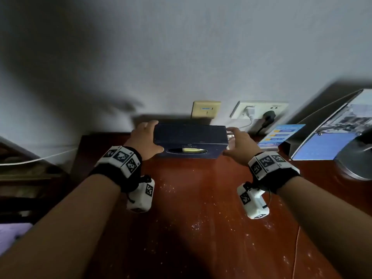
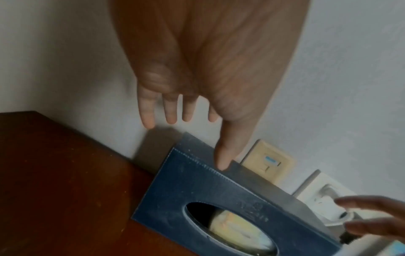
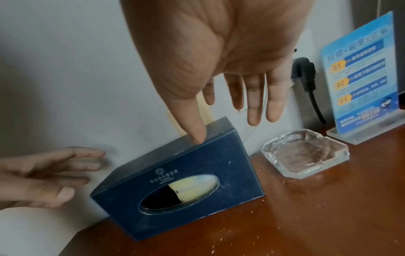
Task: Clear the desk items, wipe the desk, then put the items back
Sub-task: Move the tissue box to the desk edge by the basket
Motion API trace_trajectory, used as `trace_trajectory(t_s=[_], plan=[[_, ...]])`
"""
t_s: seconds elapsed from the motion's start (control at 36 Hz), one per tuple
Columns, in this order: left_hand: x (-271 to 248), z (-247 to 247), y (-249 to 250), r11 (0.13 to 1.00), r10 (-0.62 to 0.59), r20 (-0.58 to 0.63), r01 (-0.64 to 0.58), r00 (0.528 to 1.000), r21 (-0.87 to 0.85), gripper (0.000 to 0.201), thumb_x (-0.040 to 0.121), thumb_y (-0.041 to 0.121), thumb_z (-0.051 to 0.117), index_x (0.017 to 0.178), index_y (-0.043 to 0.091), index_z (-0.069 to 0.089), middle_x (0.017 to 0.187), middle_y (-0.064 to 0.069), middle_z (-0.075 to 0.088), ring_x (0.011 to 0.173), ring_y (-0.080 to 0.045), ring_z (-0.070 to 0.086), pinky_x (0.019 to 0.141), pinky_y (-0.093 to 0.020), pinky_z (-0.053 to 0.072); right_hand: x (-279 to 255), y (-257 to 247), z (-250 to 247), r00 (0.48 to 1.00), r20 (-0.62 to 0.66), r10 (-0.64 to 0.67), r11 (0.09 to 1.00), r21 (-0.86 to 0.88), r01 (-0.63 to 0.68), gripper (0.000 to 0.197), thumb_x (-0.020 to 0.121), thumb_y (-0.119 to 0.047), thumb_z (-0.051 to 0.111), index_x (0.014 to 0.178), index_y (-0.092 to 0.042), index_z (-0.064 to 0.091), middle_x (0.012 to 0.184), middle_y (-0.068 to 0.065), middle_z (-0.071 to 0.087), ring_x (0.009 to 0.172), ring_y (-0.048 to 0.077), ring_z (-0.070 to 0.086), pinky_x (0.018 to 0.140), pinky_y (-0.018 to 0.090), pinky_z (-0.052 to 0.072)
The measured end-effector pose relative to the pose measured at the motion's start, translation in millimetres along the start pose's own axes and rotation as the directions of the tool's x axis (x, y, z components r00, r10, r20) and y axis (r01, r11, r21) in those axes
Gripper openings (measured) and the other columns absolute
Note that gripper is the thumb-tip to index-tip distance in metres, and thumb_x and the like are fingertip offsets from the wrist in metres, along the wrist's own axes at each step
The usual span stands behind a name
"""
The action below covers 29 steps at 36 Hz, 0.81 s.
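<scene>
**Head view**
Desk (image 1: pixel 201 208): red-brown wood, with white specks scattered over the top.
Tissue box (image 1: pixel 190 137): dark blue, at the far edge of the desk against the wall (image 1: pixel 181 57). Its oval opening is turned toward the person, and pale tissue (image 1: pixel 192 150) shows inside.
Left hand (image 1: pixel 144 137): at the box's left end, thumb along the front face, fingers extended toward the rear corner.
Right hand (image 1: pixel 238 142): at the box's right end, fingers straight and spread.
Wall fittings: beige plate (image 1: pixel 205 109) directly behind the box. To its right, a white socket (image 1: pixel 259 109) carries a black plug (image 1: pixel 268 114).
Blue sign (image 1: pixel 281 134): stands to the right of the right hand.

**Left wrist view**
Left hand: palm open, four fingers straight and pointing at the wall, clear of the box. The thumb tip lies over the box's top rear edge; contact cannot be confirmed.
Right hand: fingertips only, at the lower right, blurred.

**Right wrist view**
Right hand: palm open, fingers straight above the gap between box and ashtray. The thumb tip is over the box's top edge; contact cannot be confirmed.
Left hand: fingers spread and loosely extended, just beside the box's left end, apart from it.
Tissue box: its lower edge sits on the desk.
Glass ashtray (image 3: pixel 304 152): on the desk just right of the box, not touching it.
Blue sign: held in a clear stand (image 3: pixel 361 136), behind and to the right of the ashtray.
</scene>
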State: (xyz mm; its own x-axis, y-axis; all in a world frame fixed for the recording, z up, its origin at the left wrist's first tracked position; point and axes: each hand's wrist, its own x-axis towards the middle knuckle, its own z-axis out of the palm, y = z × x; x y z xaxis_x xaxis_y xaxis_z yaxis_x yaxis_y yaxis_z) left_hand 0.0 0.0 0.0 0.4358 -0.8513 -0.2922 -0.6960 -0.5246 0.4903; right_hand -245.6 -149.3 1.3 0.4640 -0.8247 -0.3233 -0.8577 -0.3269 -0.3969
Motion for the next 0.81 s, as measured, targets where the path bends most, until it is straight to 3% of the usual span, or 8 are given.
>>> trace_trajectory(t_s=[0.14,0.25,0.36,0.56,0.81], plan=[[18.5,8.7,-1.8,1.0,-0.013,-0.003,0.013,1.0,0.004,0.087,0.075,0.023,0.074,0.147,0.019,0.023,0.147,-0.011,0.027,0.134,-0.031,0.032,0.11,-0.038,0.028,19.3,-6.7,-4.0,0.999,0.031,0.029,0.998,-0.048,-0.028,0.085,0.072,-0.027,0.072,0.143,-0.032,0.025,0.137,0.009,0.042,0.122,0.029,0.048,0.106,0.046,0.038],[32.6,15.4,-6.6,0.999,-0.014,0.046,0.012,0.999,0.033,0.096,0.075,0.02,0.074,0.15,0.018,0.015,0.155,-0.008,0.016,0.141,-0.028,0.023,0.115,-0.037,0.025,30.5,-10.0,0.0,0.997,0.064,0.032,0.996,-0.085,-0.026,0.09,0.07,-0.026,0.072,0.143,-0.037,0.02,0.137,0.006,0.04,0.114,0.031,0.054,0.101,0.05,0.042],[40.5,16.6,-9.2,0.998,-0.03,0.077,0.025,0.997,0.056,0.098,0.075,0.015,0.074,0.151,0.018,0.012,0.157,-0.006,0.01,0.142,-0.027,0.022,0.115,-0.036,0.025,35.5,-12.2,0.1,0.995,0.099,-0.011,0.988,-0.149,0.026,0.09,0.073,-0.021,0.072,0.145,-0.036,0.019,0.137,0.004,0.038,0.108,0.029,0.058,0.095,0.047,0.048],[46.1,18.1,-12.9,0.999,-0.026,0.075,0.023,0.997,0.048,0.097,0.073,0.006,0.074,0.15,0.015,0.016,0.152,-0.008,0.017,0.134,-0.027,0.035,0.109,-0.033,0.032,43.2,-14.3,-1.7,0.991,0.128,-0.025,0.986,-0.158,0.045,0.092,0.068,-0.02,0.075,0.144,-0.034,0.024,0.139,0.002,0.037,0.121,0.03,0.05,0.1,0.048,0.044],[49.4,18.7,-14.0,0.998,-0.033,0.058,0.03,0.998,0.055,0.094,0.068,0.005,0.076,0.146,0.016,0.025,0.145,-0.008,0.025,0.128,-0.028,0.042,0.104,-0.035,0.036,52.1,-16.7,-1.6,0.986,0.163,-0.04,0.979,-0.189,0.071,0.085,0.066,-0.017,0.08,0.139,-0.023,0.036,0.129,0.006,0.041,0.113,0.029,0.053,0.095,0.041,0.048]])
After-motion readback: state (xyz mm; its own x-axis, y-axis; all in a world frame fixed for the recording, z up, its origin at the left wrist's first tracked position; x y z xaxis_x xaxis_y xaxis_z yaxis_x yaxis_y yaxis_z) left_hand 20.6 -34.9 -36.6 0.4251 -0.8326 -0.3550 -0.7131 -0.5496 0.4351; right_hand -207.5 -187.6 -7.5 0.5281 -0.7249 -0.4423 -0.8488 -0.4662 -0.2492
